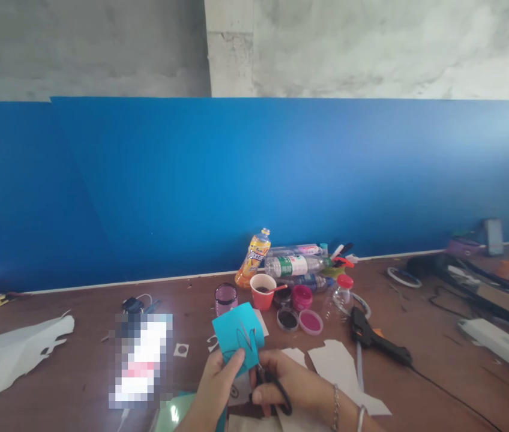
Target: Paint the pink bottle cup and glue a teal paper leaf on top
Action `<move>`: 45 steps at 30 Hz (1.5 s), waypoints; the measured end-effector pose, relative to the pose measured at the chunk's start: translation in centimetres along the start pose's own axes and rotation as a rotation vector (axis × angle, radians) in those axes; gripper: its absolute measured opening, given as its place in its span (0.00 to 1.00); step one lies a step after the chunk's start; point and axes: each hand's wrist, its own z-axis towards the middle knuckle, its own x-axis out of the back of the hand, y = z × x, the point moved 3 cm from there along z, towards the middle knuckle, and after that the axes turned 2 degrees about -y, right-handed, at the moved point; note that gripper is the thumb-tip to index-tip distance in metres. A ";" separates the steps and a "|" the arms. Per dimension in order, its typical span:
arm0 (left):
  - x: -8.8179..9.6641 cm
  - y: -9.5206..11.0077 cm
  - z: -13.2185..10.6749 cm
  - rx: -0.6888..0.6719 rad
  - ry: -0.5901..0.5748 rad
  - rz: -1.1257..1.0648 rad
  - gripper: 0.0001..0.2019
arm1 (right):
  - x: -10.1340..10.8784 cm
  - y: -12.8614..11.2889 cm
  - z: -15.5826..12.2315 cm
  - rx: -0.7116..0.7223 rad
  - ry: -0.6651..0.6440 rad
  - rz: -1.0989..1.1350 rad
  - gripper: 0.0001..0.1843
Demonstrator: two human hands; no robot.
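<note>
And there's the left hand (218, 379) with its thumb pressed onto the blue paper (231, 327), raised just on the near side of the red cup (260, 298) — the right hand's (291, 375) fingers closed around the black-handled scissors (285, 393) at its right edge. Pen lines (246, 342) are drawn, the outlined shape not yet cut free — how deep the snip goes, I can't tell.

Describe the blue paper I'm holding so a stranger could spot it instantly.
Face the blue partition and look down at the brown table before it. At the near side, the left hand holds the paper and the right hand holds black-handled scissors. It's bright blue with dark drawn lines, unlike the white scraps nearby.
</note>
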 end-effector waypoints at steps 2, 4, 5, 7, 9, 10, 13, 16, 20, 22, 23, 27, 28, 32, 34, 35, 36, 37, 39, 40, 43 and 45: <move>0.1 0.0 0.0 0.004 0.004 0.003 0.23 | 0.0 -0.1 0.0 -0.009 0.002 -0.002 0.26; 0.1 -0.1 0.0 0.013 0.012 0.018 0.23 | -0.1 -0.1 0.0 -0.025 0.003 0.002 0.26; 0.2 -0.2 0.1 0.016 0.013 0.026 0.23 | -0.1 -0.1 0.0 -0.034 0.002 0.007 0.26; 0.2 -0.3 0.1 0.015 0.004 0.028 0.23 | -0.1 -0.1 -0.1 -0.041 0.001 0.012 0.26; 0.1 -0.4 0.1 0.012 -0.012 0.011 0.22 | -0.2 -0.1 -0.1 -0.038 -0.005 0.007 0.25; 0.1 -0.4 0.1 0.010 -0.013 0.000 0.22 | -0.2 -0.2 -0.1 -0.038 -0.005 0.006 0.25; 0.3 -0.6 0.2 0.007 -0.007 0.013 0.22 | -0.2 -0.3 -0.1 -0.043 0.009 0.013 0.26; 0.5 -0.7 0.3 0.015 -0.008 0.055 0.23 | -0.3 -0.5 -0.1 -0.036 0.019 0.026 0.27; 0.5 -0.8 0.3 0.051 -0.019 0.032 0.23 | -0.3 -0.6 0.1 -0.011 0.000 0.044 0.27; 0.3 -0.9 0.2 0.084 -0.027 0.001 0.24 | -0.2 -0.5 0.1 -0.015 -0.001 0.038 0.27; 0.3 -0.9 0.2 0.100 -0.025 -0.018 0.24 | -0.2 -0.4 0.1 -0.021 -0.001 0.031 0.27; 0.1 -0.6 0.0 0.097 -0.030 -0.040 0.22 | -0.1 -0.3 0.1 -0.037 0.002 0.014 0.27; 0.0 -0.5 0.0 0.085 -0.037 -0.034 0.21 | -0.1 -0.3 0.1 -0.037 0.003 0.015 0.27; 0.0 -0.3 -0.1 0.068 -0.035 -0.026 0.21 | -0.2 -0.6 0.0 -0.016 0.011 0.026 0.27; 0.0 -0.4 -0.1 0.091 -0.042 -0.040 0.22 | -0.3 -0.7 0.0 -0.003 0.008 0.023 0.28; 0.0 -0.4 -0.1 0.102 -0.051 -0.050 0.23 | -0.3 -0.7 0.1 0.000 0.005 0.016 0.28; -0.1 -0.5 -0.1 0.106 -0.061 -0.057 0.24 | -0.2 -0.7 0.1 0.001 0.001 0.006 0.29; -0.1 -0.5 -0.1 0.103 -0.074 -0.062 0.24 | -0.2 -0.6 0.1 -0.002 -0.002 -0.003 0.29; -0.2 -0.5 -0.2 0.104 -0.091 -0.063 0.23 | -0.1 -0.5 0.1 -0.013 -0.005 -0.018 0.29; -0.1 -0.5 -0.2 0.107 -0.087 -0.059 0.23 | -0.1 -0.4 0.1 -0.015 -0.006 -0.018 0.29; 0.0 -0.5 -0.1 0.110 -0.051 -0.044 0.23 | 0.0 -0.3 0.0 -0.006 -0.007 0.001 0.28; 0.1 -0.7 -0.1 0.126 -0.042 -0.043 0.24 | 0.0 -0.3 0.0 0.006 0.000 0.007 0.28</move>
